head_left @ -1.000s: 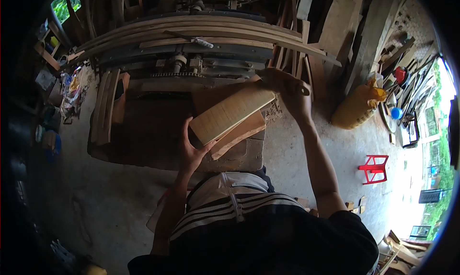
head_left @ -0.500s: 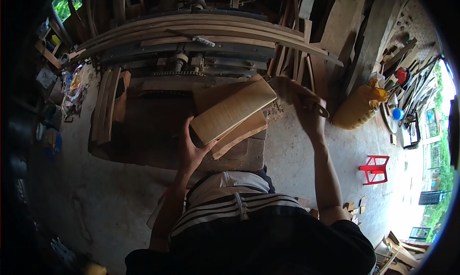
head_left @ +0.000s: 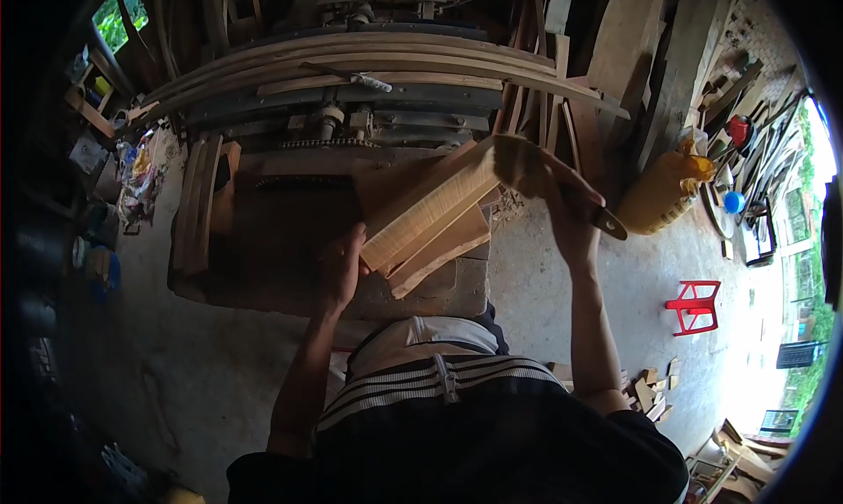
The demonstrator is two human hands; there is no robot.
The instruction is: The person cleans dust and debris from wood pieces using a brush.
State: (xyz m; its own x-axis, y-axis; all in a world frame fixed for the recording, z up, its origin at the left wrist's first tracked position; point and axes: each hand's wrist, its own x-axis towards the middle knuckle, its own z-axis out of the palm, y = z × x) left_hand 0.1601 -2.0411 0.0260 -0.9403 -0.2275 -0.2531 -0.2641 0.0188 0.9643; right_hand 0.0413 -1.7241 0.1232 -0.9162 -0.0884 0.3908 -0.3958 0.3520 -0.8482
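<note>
My left hand (head_left: 344,262) grips the near left end of a pale wooden board (head_left: 435,207), which is tilted with a long narrow face upward. In my right hand (head_left: 571,207) is a brush (head_left: 609,223), its handle end sticking out past the palm. The brush's dark bristles, blurred by motion, are against or very close to the board's far right end. Under the board lies a rough-edged piece of wood (head_left: 443,256) on the dark worktable (head_left: 272,280).
Upright wood strips (head_left: 200,205) stand at the worktable's left. Long planks (head_left: 351,47) lie across machinery behind it, with a knife-like tool (head_left: 371,82) on top. To the right are a yellow sack (head_left: 659,192), a red stool (head_left: 694,308) and wood offcuts (head_left: 650,390) on the floor.
The board has been turned from its broad face to a narrow face, my left hand rolling with it. My right hand has shifted slightly, bringing the brush to the board's far end.
</note>
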